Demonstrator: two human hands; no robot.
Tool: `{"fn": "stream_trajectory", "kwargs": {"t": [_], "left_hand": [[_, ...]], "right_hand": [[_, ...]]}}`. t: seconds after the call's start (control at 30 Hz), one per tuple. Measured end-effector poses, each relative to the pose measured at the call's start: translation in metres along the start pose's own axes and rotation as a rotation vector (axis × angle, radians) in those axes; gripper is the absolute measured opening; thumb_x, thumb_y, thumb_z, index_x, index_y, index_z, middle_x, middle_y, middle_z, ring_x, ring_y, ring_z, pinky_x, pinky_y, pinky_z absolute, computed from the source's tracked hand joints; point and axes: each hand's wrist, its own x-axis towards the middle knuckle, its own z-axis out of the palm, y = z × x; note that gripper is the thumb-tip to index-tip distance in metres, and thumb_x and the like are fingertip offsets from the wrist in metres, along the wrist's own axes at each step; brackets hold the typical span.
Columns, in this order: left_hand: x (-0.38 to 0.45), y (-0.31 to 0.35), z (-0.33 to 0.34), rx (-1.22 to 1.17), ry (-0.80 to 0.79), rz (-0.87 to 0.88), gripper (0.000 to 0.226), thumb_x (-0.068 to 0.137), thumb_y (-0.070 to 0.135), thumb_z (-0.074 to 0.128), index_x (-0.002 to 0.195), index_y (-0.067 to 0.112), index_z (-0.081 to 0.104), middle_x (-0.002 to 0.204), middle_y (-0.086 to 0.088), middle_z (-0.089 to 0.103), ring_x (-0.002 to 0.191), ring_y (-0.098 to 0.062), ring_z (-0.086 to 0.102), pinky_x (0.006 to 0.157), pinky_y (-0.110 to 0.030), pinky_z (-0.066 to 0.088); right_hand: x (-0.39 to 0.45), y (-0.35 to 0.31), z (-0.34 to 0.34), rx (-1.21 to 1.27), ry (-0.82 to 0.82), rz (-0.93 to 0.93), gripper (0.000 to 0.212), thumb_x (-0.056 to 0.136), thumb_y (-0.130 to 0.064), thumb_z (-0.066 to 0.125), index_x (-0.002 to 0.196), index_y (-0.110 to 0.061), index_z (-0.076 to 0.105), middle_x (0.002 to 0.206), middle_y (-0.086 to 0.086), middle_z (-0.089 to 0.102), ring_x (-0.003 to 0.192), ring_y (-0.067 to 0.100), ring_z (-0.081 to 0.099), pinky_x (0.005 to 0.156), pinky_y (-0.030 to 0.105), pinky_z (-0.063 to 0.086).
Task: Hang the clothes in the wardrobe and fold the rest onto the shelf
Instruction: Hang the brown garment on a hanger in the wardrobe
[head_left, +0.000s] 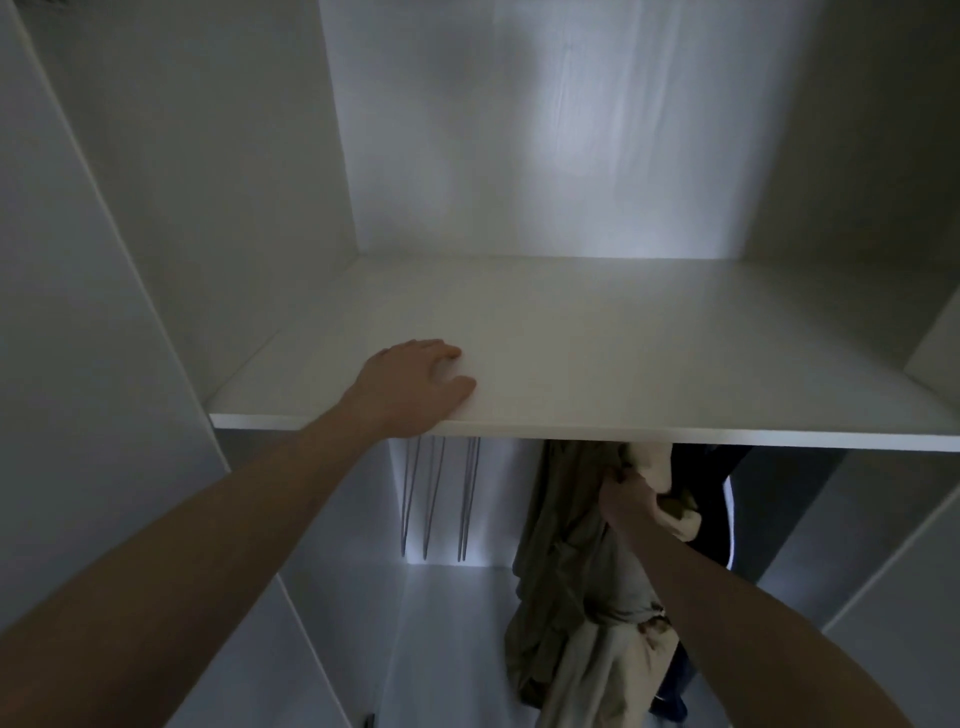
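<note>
I look into a white wardrobe. My left hand rests flat on the bare white shelf near its front edge. Below the shelf my right hand grips the top of a cream garment beside an olive-green garment that hangs down. A dark garment hangs just to the right of them. The rail and the hanger hooks are hidden behind the shelf's front edge.
Several empty metal hangers hang below the shelf at the left. White side panels close in the compartment on both sides. The wardrobe's white floor shows under the hangers.
</note>
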Motion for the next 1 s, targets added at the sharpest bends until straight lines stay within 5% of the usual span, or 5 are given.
{"fn": "stream_trajectory", "kwargs": {"t": [0.23, 0.4, 0.6, 0.77, 1.0], "left_hand": [[-0.001, 0.001, 0.000, -0.010, 0.005, 0.001, 0.082, 0.078, 0.071, 0.040, 0.148, 0.030, 0.051, 0.160, 0.006, 0.043, 0.147, -0.016, 0.038, 0.124, -0.034, 0.024], [-0.004, 0.003, -0.002, -0.017, 0.017, 0.005, 0.082, 0.077, 0.070, 0.040, 0.147, 0.028, 0.053, 0.158, 0.005, 0.045, 0.145, -0.016, 0.040, 0.123, -0.034, 0.025], [-0.005, 0.004, -0.002, -0.021, 0.021, 0.000, 0.082, 0.077, 0.070, 0.039, 0.146, 0.029, 0.053, 0.157, 0.005, 0.046, 0.145, -0.017, 0.041, 0.123, -0.035, 0.026], [-0.003, 0.001, -0.001, 0.001, 0.018, 0.018, 0.068, 0.091, 0.065, 0.048, 0.149, 0.029, 0.050, 0.158, 0.003, 0.044, 0.145, -0.019, 0.040, 0.123, -0.036, 0.026], [-0.003, 0.000, -0.002, 0.000, 0.015, 0.022, 0.064, 0.096, 0.061, 0.050, 0.151, 0.028, 0.047, 0.160, 0.005, 0.042, 0.146, -0.017, 0.038, 0.123, -0.035, 0.024]], "right_hand": [[-0.013, 0.019, -0.011, -0.051, -0.004, -0.149, 0.040, 0.092, -0.032, 0.058, 0.130, -0.023, 0.052, 0.106, 0.007, 0.068, 0.088, 0.030, 0.063, 0.077, 0.041, 0.057], [-0.040, 0.022, -0.003, -0.188, 0.113, -0.284, 0.059, 0.090, -0.017, 0.061, 0.145, -0.016, 0.041, 0.141, 0.016, 0.049, 0.120, 0.041, 0.053, 0.099, 0.048, 0.046], [-0.084, 0.012, 0.028, -0.211, 0.333, -0.643, 0.049, 0.076, -0.005, 0.070, 0.123, -0.015, 0.061, 0.120, 0.010, 0.060, 0.110, 0.032, 0.052, 0.094, 0.048, 0.045], [-0.100, 0.004, 0.065, -0.132, 0.063, -0.748, 0.034, 0.086, -0.013, 0.069, 0.119, -0.020, 0.064, 0.114, -0.005, 0.060, 0.103, 0.017, 0.060, 0.091, 0.041, 0.052], [-0.096, -0.034, 0.119, 0.035, -0.401, -0.240, 0.031, 0.102, -0.029, 0.062, 0.129, -0.015, 0.057, 0.099, -0.002, 0.063, 0.080, 0.011, 0.063, 0.066, 0.017, 0.053]]}}
